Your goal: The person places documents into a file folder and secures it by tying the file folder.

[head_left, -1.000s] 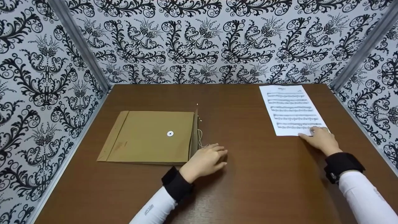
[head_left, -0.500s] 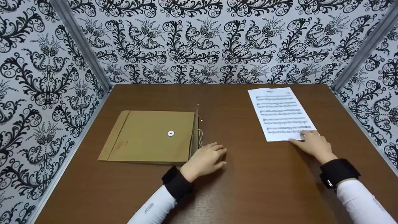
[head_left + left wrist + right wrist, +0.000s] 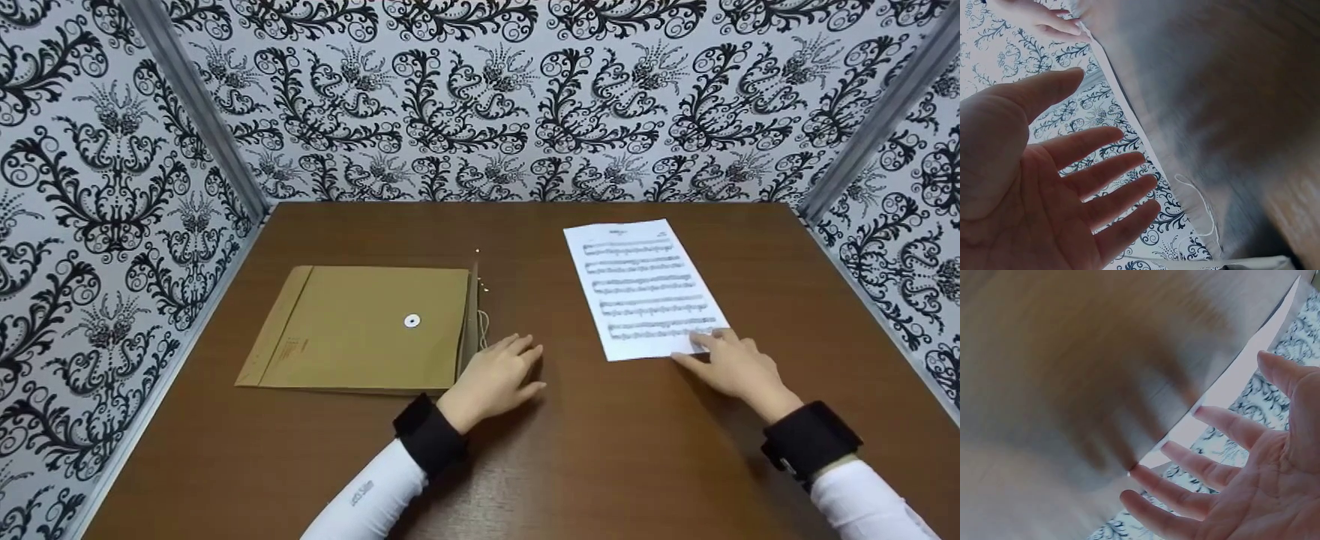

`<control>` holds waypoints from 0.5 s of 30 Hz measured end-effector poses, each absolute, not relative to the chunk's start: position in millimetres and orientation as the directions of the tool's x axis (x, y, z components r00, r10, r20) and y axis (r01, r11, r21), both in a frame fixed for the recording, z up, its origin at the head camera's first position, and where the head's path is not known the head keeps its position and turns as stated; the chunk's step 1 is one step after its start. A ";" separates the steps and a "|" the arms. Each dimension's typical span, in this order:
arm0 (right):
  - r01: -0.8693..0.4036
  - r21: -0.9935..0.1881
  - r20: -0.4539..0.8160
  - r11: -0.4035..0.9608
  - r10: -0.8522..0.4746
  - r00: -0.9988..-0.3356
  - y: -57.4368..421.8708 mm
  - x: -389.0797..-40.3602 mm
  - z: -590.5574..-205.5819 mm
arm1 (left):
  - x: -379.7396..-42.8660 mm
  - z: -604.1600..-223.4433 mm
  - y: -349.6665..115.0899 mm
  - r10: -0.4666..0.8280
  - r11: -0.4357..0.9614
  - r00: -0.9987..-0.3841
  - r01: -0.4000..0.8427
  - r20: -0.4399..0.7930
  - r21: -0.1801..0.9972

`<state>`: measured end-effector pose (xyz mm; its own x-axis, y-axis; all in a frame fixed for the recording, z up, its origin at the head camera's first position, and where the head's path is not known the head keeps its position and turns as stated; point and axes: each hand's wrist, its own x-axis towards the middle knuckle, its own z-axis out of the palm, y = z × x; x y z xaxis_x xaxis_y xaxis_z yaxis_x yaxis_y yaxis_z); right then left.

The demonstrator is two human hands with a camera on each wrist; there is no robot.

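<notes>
A sheet of printed music lies right of centre on the brown table. The fingertips of my right hand rest on its near right corner. In the right wrist view the fingers look fairly straight against the sheet's white edge, with the thumb apart. My left hand is spread loosely beside the open right end of a brown kraft envelope, holding nothing. This envelope lies flat, a white button on its upper face. A thin looped string hangs from its open end, partly hidden by the hand.
The wooden table runs back to a wall with black-and-white scroll patterns. Similar side walls stand at left and right, joined by grey corner strips. Small shiny bits show near the envelope's flap.
The music sheet has slid left and toward me under my right hand's fingers. My left hand has barely shifted, and the envelope stays in place.
</notes>
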<state>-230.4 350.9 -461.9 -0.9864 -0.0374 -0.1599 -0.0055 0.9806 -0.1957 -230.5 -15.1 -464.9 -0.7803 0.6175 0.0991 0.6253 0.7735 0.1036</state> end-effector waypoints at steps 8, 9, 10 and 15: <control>-0.076 -0.161 -0.139 0.984 -0.099 -0.985 329.2 -216.3 -462.7 | -231.6 -464.2 -13.1 0.581 0.802 -0.811 0.585 0.069 0.116; -0.086 -0.161 -0.135 0.983 -0.108 -0.985 326.4 -214.5 -462.7 | -231.5 -463.9 -12.8 0.580 0.803 -0.812 0.584 0.068 0.117; -0.096 -0.159 -0.133 0.983 -0.118 -0.984 323.6 -212.4 -462.4 | -231.5 -463.6 -12.6 0.579 0.804 -0.813 0.583 0.068 0.118; -0.153 -0.137 -0.119 0.979 -0.169 -0.978 308.5 -201.2 -461.1 | -231.6 -461.9 -10.8 0.564 0.815 -0.824 0.565 0.049 0.125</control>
